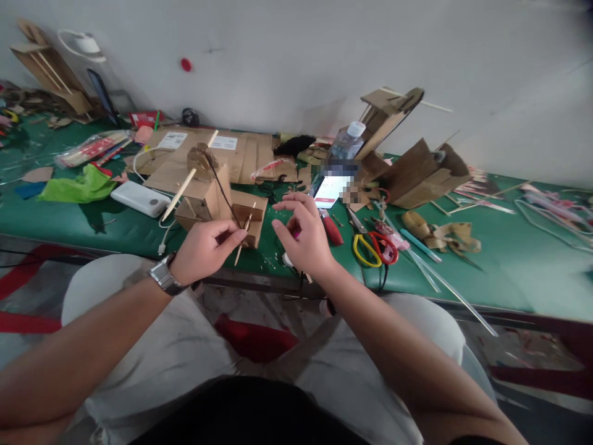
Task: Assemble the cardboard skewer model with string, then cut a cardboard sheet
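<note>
A small cardboard model (225, 179) with wooden sticks through it stands at the bench's near edge. One pointed stick (185, 185) passes by its upper round piece, and a thinner stick (238, 254) crosses its low front part. From the round piece a dark cord (221, 188) slants down to the thin stick. Thumb and forefinger of my left hand (208, 247) pinch together on the cord's lower end, at the thin stick. To the right of the model, my right hand (306, 238) hovers with fingers apart and nothing visible in them.
Scissors (375, 247) with yellow and red handles lie right of my right hand, near a lit phone (331, 190) and a plastic bottle (347, 142). A white power bank (140, 198) and green cloth (78, 185) lie left. Another cardboard model (424, 176) stands at the right.
</note>
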`<state>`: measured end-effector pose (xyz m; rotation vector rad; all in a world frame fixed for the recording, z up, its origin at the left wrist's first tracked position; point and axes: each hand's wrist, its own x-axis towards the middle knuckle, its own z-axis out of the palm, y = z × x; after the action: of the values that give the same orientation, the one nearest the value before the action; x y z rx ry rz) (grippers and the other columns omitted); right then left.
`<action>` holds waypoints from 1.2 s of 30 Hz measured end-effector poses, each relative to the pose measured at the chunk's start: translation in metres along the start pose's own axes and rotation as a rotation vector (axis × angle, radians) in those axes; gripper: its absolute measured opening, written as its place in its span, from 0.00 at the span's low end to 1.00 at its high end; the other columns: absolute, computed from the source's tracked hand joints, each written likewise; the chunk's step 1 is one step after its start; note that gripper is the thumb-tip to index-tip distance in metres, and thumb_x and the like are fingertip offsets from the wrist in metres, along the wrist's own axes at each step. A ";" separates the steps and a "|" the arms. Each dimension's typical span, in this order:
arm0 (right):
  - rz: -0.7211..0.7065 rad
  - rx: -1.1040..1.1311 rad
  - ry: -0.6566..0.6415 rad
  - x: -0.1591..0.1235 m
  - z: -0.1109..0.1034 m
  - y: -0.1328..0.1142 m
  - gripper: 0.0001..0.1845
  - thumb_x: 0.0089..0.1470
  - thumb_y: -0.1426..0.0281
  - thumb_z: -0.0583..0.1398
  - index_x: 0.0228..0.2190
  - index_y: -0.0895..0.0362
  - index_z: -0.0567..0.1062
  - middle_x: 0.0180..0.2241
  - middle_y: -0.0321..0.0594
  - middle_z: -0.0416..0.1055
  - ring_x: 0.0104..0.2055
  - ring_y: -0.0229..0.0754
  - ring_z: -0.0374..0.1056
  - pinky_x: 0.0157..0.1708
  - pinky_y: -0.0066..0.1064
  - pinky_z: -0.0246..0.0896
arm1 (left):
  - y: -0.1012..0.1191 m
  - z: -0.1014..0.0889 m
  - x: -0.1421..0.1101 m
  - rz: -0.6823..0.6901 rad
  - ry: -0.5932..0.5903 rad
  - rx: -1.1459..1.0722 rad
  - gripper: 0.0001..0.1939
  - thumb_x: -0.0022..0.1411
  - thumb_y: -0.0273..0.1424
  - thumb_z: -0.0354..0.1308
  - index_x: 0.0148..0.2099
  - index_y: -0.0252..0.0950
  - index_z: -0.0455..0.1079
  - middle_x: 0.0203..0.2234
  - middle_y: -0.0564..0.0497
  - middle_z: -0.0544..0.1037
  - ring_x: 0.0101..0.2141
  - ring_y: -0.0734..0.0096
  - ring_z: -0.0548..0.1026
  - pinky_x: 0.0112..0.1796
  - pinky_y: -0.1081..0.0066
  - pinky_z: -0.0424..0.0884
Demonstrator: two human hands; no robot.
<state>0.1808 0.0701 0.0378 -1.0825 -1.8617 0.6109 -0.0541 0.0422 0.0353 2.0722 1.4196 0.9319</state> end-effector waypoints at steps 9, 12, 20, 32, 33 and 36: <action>-0.052 0.099 -0.397 -0.012 0.011 -0.004 0.15 0.65 0.67 0.61 0.52 0.55 0.76 0.44 0.42 0.79 0.30 0.37 0.67 0.33 0.32 0.64 | 0.002 0.008 -0.002 0.148 -0.139 -0.056 0.15 0.75 0.37 0.53 0.35 0.38 0.71 0.24 0.55 0.76 0.26 0.72 0.73 0.31 0.72 0.64; -0.005 0.086 -0.403 -0.012 0.013 -0.002 0.14 0.65 0.67 0.62 0.50 0.56 0.79 0.33 0.37 0.78 0.31 0.37 0.69 0.33 0.30 0.62 | 0.002 0.007 -0.001 0.151 -0.136 -0.032 0.15 0.75 0.39 0.54 0.37 0.38 0.74 0.25 0.54 0.78 0.27 0.72 0.74 0.31 0.72 0.64; -0.018 0.075 -0.375 -0.006 0.006 -0.003 0.10 0.65 0.65 0.63 0.37 0.56 0.83 0.31 0.38 0.80 0.31 0.38 0.70 0.33 0.30 0.61 | 0.000 0.003 -0.001 0.113 -0.086 -0.015 0.18 0.75 0.42 0.53 0.36 0.37 0.74 0.23 0.55 0.75 0.26 0.73 0.71 0.29 0.72 0.62; -0.023 0.015 -0.317 -0.005 0.000 -0.001 0.10 0.65 0.65 0.62 0.38 0.56 0.83 0.31 0.38 0.79 0.28 0.37 0.66 0.30 0.30 0.58 | 0.001 -0.002 -0.001 0.084 -0.036 -0.001 0.19 0.74 0.43 0.53 0.34 0.37 0.72 0.22 0.55 0.73 0.25 0.72 0.69 0.29 0.71 0.62; -0.027 0.013 -0.307 -0.005 0.000 -0.001 0.10 0.64 0.65 0.62 0.38 0.56 0.83 0.31 0.38 0.79 0.28 0.37 0.66 0.30 0.30 0.58 | 0.001 -0.002 -0.001 0.085 -0.032 0.002 0.19 0.74 0.43 0.54 0.35 0.37 0.72 0.23 0.54 0.73 0.26 0.72 0.70 0.29 0.71 0.62; -0.040 0.009 -0.279 -0.003 -0.001 0.001 0.11 0.65 0.66 0.61 0.37 0.56 0.83 0.30 0.38 0.78 0.28 0.37 0.66 0.30 0.30 0.58 | 0.001 -0.002 -0.001 0.081 -0.023 0.006 0.18 0.74 0.43 0.54 0.34 0.37 0.72 0.22 0.55 0.72 0.25 0.73 0.69 0.29 0.72 0.62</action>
<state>0.1829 0.0680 0.0366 -0.9914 -2.1118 0.7782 -0.0552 0.0414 0.0373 2.1522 1.3369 0.9341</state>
